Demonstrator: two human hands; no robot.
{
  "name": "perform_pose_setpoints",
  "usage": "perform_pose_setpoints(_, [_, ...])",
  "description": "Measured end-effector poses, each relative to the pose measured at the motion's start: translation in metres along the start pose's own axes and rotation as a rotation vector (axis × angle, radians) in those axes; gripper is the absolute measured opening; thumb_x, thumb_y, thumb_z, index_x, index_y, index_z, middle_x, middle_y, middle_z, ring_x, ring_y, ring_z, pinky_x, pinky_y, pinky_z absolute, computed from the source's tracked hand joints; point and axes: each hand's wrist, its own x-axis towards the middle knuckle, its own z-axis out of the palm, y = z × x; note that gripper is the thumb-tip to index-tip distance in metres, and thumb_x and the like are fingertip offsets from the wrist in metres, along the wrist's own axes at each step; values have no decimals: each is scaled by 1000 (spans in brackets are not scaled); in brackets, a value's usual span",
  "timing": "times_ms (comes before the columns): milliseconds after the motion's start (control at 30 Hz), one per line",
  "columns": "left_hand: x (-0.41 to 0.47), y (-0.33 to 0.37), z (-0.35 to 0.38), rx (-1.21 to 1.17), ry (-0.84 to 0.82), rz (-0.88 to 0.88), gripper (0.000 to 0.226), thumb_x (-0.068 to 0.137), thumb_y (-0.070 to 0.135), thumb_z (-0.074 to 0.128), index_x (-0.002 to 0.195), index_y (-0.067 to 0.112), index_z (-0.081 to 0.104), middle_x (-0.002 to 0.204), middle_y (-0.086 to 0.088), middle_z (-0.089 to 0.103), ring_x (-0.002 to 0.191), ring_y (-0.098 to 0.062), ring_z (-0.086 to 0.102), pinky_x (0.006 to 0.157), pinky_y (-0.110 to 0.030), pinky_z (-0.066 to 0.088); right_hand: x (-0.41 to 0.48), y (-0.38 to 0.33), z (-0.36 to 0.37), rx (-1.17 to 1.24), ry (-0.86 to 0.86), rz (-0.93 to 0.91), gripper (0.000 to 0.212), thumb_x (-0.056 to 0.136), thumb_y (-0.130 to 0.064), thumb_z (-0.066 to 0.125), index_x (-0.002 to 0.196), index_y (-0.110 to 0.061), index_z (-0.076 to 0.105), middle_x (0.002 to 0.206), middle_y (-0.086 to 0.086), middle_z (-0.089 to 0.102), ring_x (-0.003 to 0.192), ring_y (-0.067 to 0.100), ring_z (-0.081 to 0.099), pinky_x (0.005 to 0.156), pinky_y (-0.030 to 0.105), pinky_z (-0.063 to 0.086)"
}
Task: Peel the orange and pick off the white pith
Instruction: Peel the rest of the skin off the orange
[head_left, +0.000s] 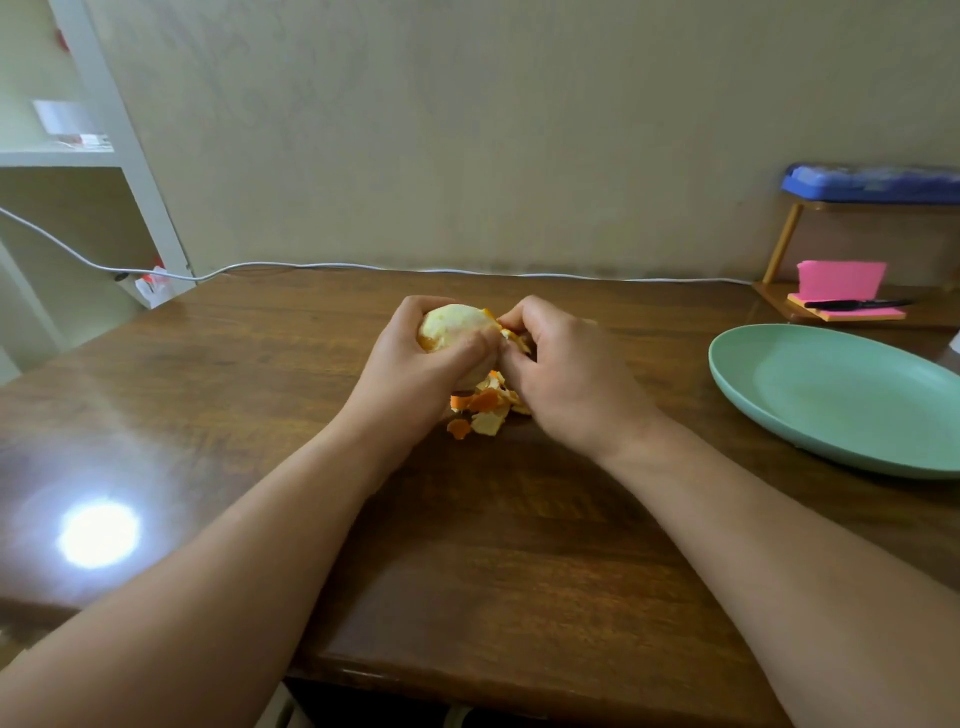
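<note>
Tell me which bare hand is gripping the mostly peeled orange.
The left hand grips the pale mostly peeled orange; the right hand only pinches a loose orange peel strip at the fruit's right side.

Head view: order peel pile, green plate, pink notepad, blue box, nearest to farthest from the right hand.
1. Peel pile, beside the right hand.
2. Green plate, to the right.
3. Pink notepad, behind the plate.
4. Blue box, far right, highest.

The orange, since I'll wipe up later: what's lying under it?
Peel scraps lie piled on the table under the orange, held up by the left hand. That hand and the right hand cover the pile's far part.
</note>
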Motion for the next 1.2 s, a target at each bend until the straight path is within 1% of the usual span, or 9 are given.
perform_pose_setpoints(200, [-2, -1, 2, 59, 13, 71, 41, 90, 41, 84, 124, 30, 65, 114, 1, 72, 101, -15, 73, 78, -26, 62, 2, 2, -1, 46, 36, -16, 7, 103, -22, 65, 106, -18, 70, 79, -9, 67, 64, 4, 58, 53, 16, 37])
perform_pose_setpoints(333, [1, -3, 1, -42, -8, 4, 48, 84, 47, 86, 125, 30, 66, 119, -5, 72, 107, -22, 75, 85, -40, 66, 4, 6, 0, 137, 57, 2, 5, 101, -21, 68, 98, -20, 71, 74, -3, 71, 59, 9, 61, 50, 20, 42])
perform_pose_setpoints(467, [5, -4, -3, -130, -52, -73, 57, 77, 47, 87, 127, 27, 67, 122, -10, 70, 110, -30, 75, 87, -48, 66, 4, 8, -1, 332, 2, 83, 7, 101, -17, 67, 98, -17, 74, 80, 2, 76, 70, 24, 73, 57, 41, 61])
perform_pose_setpoints(600, [7, -3, -7, -214, -111, -119, 67, 72, 43, 87, 131, 20, 65, 126, -16, 69, 111, -35, 75, 86, -49, 65, 8, 12, -4, 513, -78, 167, 12, 100, -4, 61, 102, -8, 73, 81, 11, 78, 66, 21, 74, 57, 31, 59])
perform_pose_setpoints(733, [7, -2, -9, -302, -148, -157, 67, 74, 36, 85, 133, 16, 60, 126, -16, 67, 105, -29, 75, 81, -45, 64, 10, 13, -9, 714, -156, 259, 17, 105, 0, 55, 103, -7, 70, 79, 13, 77, 63, 18, 71, 53, 26, 56])
perform_pose_setpoints(900, [8, -2, -11, -421, -210, -216, 68, 81, 27, 78, 140, 7, 53, 128, -19, 67, 108, -31, 74, 93, -53, 61, 10, 17, -15, 1009, -265, 360, 15, 109, -1, 50, 110, -2, 65, 81, 16, 75, 61, 17, 69, 51, 22, 54])
perform_pose_setpoints(1000, [8, -3, -13, -525, -269, -228, 78, 75, 30, 84, 142, 5, 53, 124, -18, 69, 104, -30, 75, 83, -48, 65, 10, 16, -17, 1137, -304, 395, 15, 109, -1, 47, 110, -5, 61, 80, 16, 75, 60, 17, 68, 51, 21, 54])
perform_pose_setpoints(1100, [7, -2, -14, -571, -286, -233, 73, 76, 30, 82, 139, 7, 55, 120, -16, 71, 99, -27, 75, 73, -41, 64, 10, 16, -19, 1196, -328, 400, 15, 110, -2, 46, 113, -6, 60, 83, 16, 75, 62, 18, 69, 52, 22, 55])
perform_pose_setpoints(1200, [9, -3, -14, -445, -230, -193, 60, 80, 27, 81, 131, 9, 56, 122, -18, 68, 104, -32, 74, 77, -44, 64, 10, 17, -20, 1041, -327, 346, 12, 110, -7, 53, 115, -5, 64, 86, 14, 76, 68, 19, 71, 56, 23, 57])
